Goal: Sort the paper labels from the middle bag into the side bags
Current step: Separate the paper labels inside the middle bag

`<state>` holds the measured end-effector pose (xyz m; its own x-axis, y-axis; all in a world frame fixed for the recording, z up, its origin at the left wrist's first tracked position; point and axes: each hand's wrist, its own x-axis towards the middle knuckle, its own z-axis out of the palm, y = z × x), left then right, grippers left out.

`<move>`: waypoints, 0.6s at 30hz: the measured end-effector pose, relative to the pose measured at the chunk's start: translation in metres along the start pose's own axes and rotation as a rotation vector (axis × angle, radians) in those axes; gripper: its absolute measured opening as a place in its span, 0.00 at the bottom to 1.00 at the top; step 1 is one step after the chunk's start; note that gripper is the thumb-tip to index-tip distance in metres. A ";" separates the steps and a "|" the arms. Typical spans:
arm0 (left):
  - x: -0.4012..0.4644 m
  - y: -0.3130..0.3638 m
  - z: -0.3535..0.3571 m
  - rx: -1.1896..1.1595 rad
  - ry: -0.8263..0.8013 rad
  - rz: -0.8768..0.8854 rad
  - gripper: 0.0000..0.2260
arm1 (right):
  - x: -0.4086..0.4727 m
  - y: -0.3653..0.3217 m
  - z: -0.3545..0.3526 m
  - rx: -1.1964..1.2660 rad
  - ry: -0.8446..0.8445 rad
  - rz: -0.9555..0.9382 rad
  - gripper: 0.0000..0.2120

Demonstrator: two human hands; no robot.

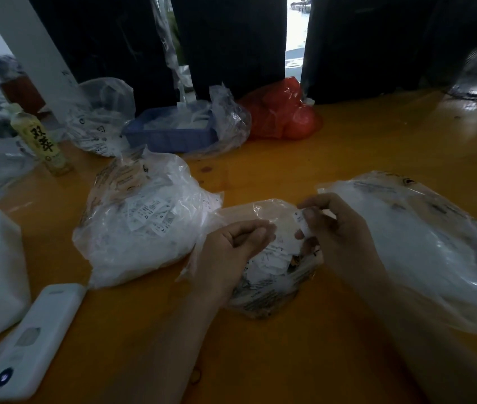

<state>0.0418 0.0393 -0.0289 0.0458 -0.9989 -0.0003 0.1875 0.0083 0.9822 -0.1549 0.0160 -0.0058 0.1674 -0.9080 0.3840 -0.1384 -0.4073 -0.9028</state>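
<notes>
Label sorting, mid-pick: both hands over the middle bag [263, 275] near the desk's [348, 141] front edge.

Right hand [336, 228] pinches one paper label [301, 223]; left hand [231, 243], fingers curled, contents not discernible. Next, likely: read the label, drop it in the left bag [143, 220] or right bag [424, 243].

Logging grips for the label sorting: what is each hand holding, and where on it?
The right hand pinches a paper label by its edge. The left hand has curled fingers; whether it holds anything cannot be told.
</notes>
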 end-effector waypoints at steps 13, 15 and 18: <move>-0.007 0.001 0.003 0.377 -0.048 0.105 0.11 | -0.004 0.001 0.005 -0.248 0.014 -0.185 0.08; -0.006 -0.001 0.003 0.414 -0.051 0.113 0.12 | -0.004 0.002 0.006 -0.261 -0.004 -0.191 0.08; -0.007 -0.001 0.003 0.449 -0.054 0.115 0.11 | -0.003 0.004 0.007 -0.299 -0.020 -0.215 0.10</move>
<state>0.0381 0.0459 -0.0293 -0.0124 -0.9937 0.1117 -0.2593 0.1111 0.9594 -0.1490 0.0179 -0.0122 0.2428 -0.7975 0.5524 -0.3763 -0.6023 -0.7041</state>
